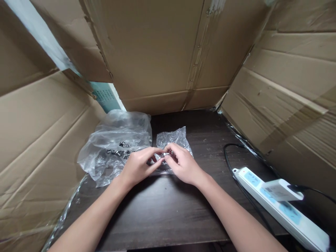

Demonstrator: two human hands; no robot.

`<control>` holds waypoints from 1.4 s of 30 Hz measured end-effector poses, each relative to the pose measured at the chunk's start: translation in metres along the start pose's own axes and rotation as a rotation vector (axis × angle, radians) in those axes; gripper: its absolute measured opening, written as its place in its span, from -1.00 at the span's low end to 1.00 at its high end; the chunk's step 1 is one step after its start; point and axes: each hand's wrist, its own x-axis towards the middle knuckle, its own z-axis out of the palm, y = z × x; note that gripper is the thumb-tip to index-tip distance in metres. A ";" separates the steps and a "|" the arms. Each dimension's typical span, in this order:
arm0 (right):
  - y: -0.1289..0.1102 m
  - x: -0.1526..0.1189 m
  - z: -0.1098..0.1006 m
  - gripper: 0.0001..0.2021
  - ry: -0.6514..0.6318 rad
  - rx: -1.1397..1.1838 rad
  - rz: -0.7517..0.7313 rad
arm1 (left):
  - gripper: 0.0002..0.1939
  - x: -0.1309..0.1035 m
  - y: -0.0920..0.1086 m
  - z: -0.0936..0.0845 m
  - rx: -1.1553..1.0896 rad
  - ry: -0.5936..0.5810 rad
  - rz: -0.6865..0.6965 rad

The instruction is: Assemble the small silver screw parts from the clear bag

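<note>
A bolt (165, 154) held from both sides
The left hand (141, 162) and right hand (183, 164) pinch it, at the latter's ten o'clock; likely light, stiff, slick, best taken by its ends.

Bare counter (162, 213) lies open on the near side of the left hand (140, 162) and right hand (183, 166). Beside the latter, a free lane runs back to the rear cardboard wall (157, 52), bounded rightward by the black cable (224, 152) and white power strip (288, 211). Leftward, the large plastic bag (118, 126) blocks passage; a smaller plastic bag (180, 134) extends just beyond the hands.
</note>
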 end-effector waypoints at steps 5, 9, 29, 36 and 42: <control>0.000 0.000 -0.001 -0.96 0.022 0.042 0.023 | -0.83 0.000 -0.002 0.000 0.030 0.023 0.023; 0.000 0.001 0.001 -0.78 0.020 0.041 0.005 | -0.85 0.000 -0.002 0.001 0.051 0.052 0.045; -0.001 0.001 -0.001 -0.81 0.079 0.076 -0.033 | -0.85 -0.001 0.000 0.003 0.051 0.075 0.048; 0.002 0.001 0.001 -0.93 0.088 0.104 -0.064 | -0.84 -0.001 -0.001 0.002 0.053 0.066 0.047; -0.002 -0.001 -0.003 -0.87 0.105 0.149 -0.078 | -0.82 -0.001 -0.001 0.002 0.072 0.077 0.066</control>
